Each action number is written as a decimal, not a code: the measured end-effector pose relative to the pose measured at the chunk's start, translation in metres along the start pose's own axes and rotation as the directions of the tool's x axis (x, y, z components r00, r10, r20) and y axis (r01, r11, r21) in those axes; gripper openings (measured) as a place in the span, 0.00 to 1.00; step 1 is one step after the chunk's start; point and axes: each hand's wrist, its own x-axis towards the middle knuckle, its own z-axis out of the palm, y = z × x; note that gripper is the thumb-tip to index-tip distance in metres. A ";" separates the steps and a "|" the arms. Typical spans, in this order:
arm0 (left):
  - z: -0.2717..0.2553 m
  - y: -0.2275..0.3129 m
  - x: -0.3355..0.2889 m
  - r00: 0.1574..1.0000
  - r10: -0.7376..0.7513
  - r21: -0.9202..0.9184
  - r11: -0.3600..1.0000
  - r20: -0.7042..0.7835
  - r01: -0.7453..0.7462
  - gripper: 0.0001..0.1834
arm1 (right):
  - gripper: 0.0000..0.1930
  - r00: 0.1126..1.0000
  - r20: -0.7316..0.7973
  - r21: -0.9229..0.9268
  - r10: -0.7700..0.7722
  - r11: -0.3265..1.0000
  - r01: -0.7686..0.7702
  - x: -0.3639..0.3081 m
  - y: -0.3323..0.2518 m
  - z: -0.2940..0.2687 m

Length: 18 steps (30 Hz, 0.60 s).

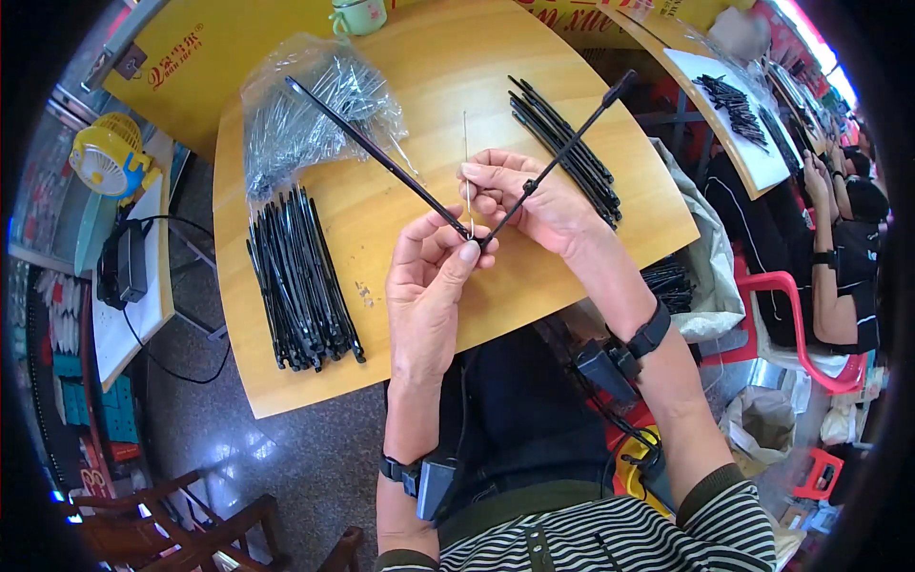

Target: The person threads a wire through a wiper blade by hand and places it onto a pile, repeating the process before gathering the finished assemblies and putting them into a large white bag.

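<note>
My left hand (426, 291) pinches the low joint of a pair of thin black jointed rods (372, 148) between thumb and fingers. The two rods spread upward from there in a V. A knob sits partway along the right-hand one, and its top end is thicker. Above the joint, my right hand (534, 200) is closed on a thin metal wire (466, 143), which stands nearly upright with its lower end at the joint. Whether the wire's tip enters the joint is hidden by my fingers.
A pile of black rods (300, 286) lies on the wooden table (400, 353) at left, another bundle (567, 153) at right. A clear bag of metal wires (324, 105) sits behind. There is a green mug (358, 16) at the far edge. Another person (820, 248) works at right.
</note>
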 end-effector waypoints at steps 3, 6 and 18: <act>0.001 -0.001 0.000 1.000 0.001 -0.006 1.000 0.013 -0.001 0.19 | 0.06 1.000 0.026 -0.018 0.002 1.000 -0.001 -0.001 -0.002 -0.002; 0.000 -0.001 0.000 1.000 0.011 -0.001 1.000 0.009 -0.011 0.19 | 0.06 1.000 0.014 0.004 0.024 1.000 -0.024 0.001 0.000 -0.001; 0.004 0.002 0.000 0.999 0.029 -0.036 0.999 -0.041 -0.031 0.18 | 0.05 0.999 0.003 0.061 0.049 0.997 -0.049 0.003 -0.003 -0.002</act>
